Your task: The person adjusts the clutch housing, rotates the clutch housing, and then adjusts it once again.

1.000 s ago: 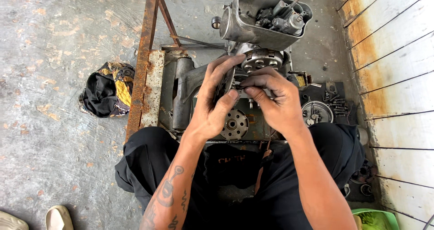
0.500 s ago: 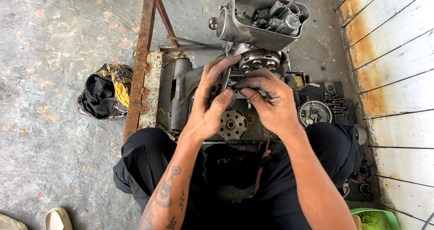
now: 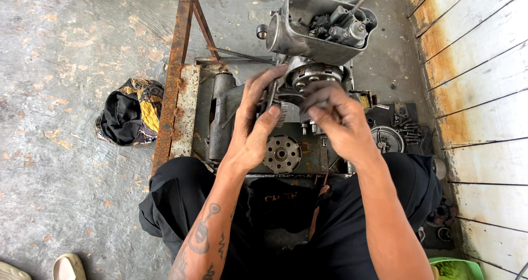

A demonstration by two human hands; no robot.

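We record the engine casing (image 3: 300, 148) as dull grey metal, smeared dark with oil. The round gear (image 3: 281, 154) on it is pale silver-grey, ringed with small dark holes. The metal tub (image 3: 297, 32) above is lighter grey and holds darker grey parts. The angle-iron frame (image 3: 175, 87) is rust-orange, its flat plate flaked cream and brown. Both hands — the left hand (image 3: 253, 131) and right hand (image 3: 335, 120) — are blackened with grease. The left forearm bears a dark line tattoo (image 3: 201, 236). The trousers (image 3: 181, 203) are black. The rag (image 3: 129, 117) is black with yellow patterned patches. The floor (image 3: 66, 49) is mottled grey, spotted brown. The wall (image 3: 484, 82) is white, streaked with rust.
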